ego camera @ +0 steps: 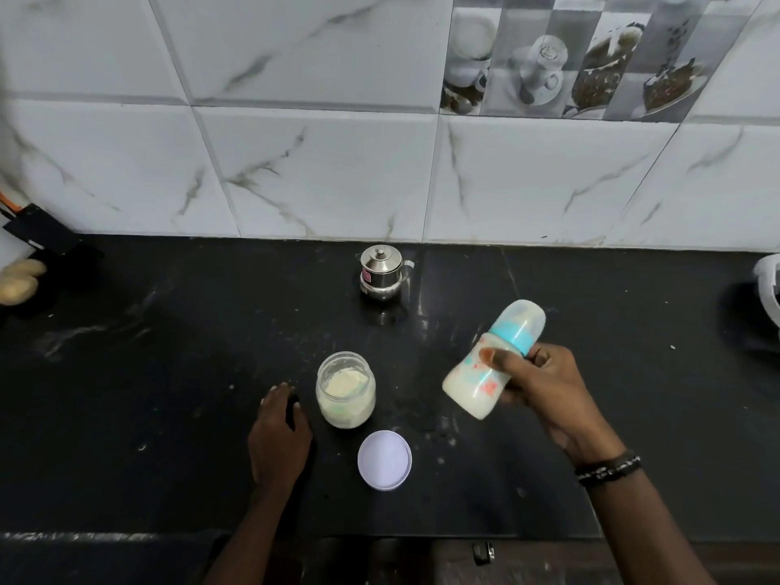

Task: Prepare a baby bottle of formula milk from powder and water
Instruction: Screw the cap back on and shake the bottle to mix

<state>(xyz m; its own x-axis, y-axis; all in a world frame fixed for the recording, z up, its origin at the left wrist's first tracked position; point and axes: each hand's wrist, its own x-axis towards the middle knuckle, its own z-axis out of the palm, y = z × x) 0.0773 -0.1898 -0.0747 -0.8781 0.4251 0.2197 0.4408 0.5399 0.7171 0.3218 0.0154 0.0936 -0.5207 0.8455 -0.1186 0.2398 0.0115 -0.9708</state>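
My right hand (544,386) holds a baby bottle (477,386) above the black counter, tilted with its clear cap and blue collar pointing up and away. The bottle is filled with milky white liquid and its cap is on. An open glass jar of pale powder (345,390) stands at the middle of the counter. Its white lid (384,459) lies flat just in front of it. My left hand (276,437) rests palm down on the counter right beside the jar on its left, holding nothing. A small steel pot with a lid (382,272) stands near the wall.
The black stone counter (169,352) carries scattered powder specks. A marble-look tiled wall rises behind it. A black object and a pale lump (19,278) sit at the far left. A white container's edge (770,289) shows at the far right.
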